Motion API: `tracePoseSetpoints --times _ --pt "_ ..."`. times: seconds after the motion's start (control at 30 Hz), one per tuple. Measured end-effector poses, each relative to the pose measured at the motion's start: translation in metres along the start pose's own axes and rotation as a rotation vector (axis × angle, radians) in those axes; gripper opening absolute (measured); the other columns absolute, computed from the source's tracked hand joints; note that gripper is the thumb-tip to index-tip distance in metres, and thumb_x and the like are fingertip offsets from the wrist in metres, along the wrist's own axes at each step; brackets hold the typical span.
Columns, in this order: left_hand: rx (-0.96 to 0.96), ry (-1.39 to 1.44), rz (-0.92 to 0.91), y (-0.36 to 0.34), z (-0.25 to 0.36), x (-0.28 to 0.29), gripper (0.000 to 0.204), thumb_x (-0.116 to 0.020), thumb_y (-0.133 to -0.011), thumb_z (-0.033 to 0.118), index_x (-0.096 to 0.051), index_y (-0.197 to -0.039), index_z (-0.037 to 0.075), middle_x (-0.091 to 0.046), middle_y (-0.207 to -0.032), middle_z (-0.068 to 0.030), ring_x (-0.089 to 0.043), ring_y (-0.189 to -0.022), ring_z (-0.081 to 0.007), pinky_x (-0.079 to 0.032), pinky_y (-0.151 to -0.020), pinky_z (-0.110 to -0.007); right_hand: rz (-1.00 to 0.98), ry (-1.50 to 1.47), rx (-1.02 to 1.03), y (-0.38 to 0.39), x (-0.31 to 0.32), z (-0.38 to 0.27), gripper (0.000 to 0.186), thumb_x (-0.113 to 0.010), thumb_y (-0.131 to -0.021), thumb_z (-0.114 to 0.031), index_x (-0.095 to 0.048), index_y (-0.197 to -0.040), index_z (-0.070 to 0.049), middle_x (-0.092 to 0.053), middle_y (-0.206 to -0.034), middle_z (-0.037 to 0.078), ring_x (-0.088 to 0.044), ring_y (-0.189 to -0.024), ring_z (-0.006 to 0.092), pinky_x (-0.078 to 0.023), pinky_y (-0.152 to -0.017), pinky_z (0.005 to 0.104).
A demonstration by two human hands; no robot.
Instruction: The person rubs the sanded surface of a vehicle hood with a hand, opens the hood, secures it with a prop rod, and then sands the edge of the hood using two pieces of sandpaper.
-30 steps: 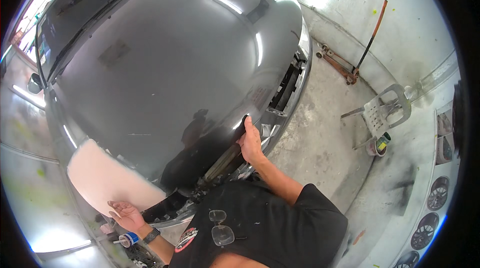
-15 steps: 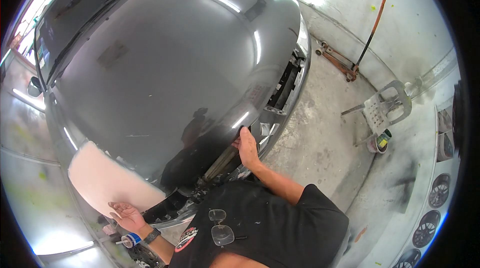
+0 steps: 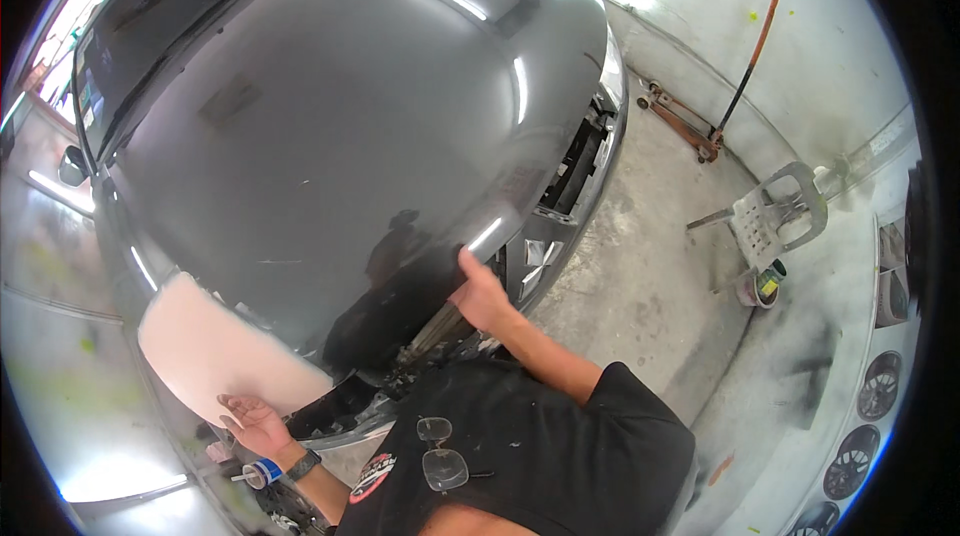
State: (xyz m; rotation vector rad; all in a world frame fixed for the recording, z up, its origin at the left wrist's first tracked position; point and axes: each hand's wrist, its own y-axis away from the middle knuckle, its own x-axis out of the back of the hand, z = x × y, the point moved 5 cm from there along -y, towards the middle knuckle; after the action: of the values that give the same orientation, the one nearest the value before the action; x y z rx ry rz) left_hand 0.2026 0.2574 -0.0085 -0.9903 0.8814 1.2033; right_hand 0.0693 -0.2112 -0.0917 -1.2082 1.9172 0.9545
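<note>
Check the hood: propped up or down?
The hood is down: the windshield shows past its rear edge. Whether it's latched, I cannot tell.

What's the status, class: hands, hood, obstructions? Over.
Right hand at front edge of glossy dark hood. Left hand by pale corner section. Nothing visibly blocking either hand.

A car repair workshop: right of the grey car hood [image 3: 330,136] are an orange trolley jack [image 3: 708,144], a stained plastic armchair [image 3: 755,228] and a smudged wall [image 3: 835,61], with wheel pictures [image 3: 852,462] farther right.
</note>
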Motion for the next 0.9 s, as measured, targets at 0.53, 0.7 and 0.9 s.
tracePoseSetpoints --times 0.53,0.7,0.9 --pt "-0.009 0.003 0.035 0.002 -0.003 -0.003 0.04 -0.05 -0.105 0.029 -0.055 -0.133 0.001 -0.066 -0.124 -0.0091 -0.063 -0.105 -0.0204 -0.052 -0.084 -0.034 0.209 -0.106 0.334 0.024 -0.018 -0.124 0.061 -0.046 -0.104 -0.047 -0.036 -0.15 -0.007 -0.046 -0.15 0.012 -0.044 -0.137 0.0302 -0.03 -0.115 0.0501" --pt "-0.018 0.001 0.062 0.002 -0.004 -0.006 0.04 -0.05 -0.105 0.029 -0.055 -0.133 0.002 -0.066 -0.123 -0.0082 -0.063 -0.104 -0.02 -0.051 -0.083 -0.034 0.145 -0.123 0.227 0.016 -0.016 -0.135 0.063 -0.041 -0.104 -0.053 -0.038 -0.149 -0.008 -0.048 -0.149 0.011 -0.046 -0.136 0.0302 -0.036 -0.111 0.0491" --pt "-0.036 0.015 0.08 0.006 -0.005 -0.009 0.041 -0.051 -0.105 0.031 -0.056 -0.132 0.001 -0.066 -0.123 -0.0088 -0.062 -0.103 -0.0191 -0.05 -0.081 -0.034 0.133 -0.276 0.198 0.024 -0.021 -0.083 0.067 -0.037 -0.103 -0.058 -0.044 -0.145 -0.006 -0.053 -0.144 0.012 -0.051 -0.132 0.0306 -0.042 -0.106 0.0494"
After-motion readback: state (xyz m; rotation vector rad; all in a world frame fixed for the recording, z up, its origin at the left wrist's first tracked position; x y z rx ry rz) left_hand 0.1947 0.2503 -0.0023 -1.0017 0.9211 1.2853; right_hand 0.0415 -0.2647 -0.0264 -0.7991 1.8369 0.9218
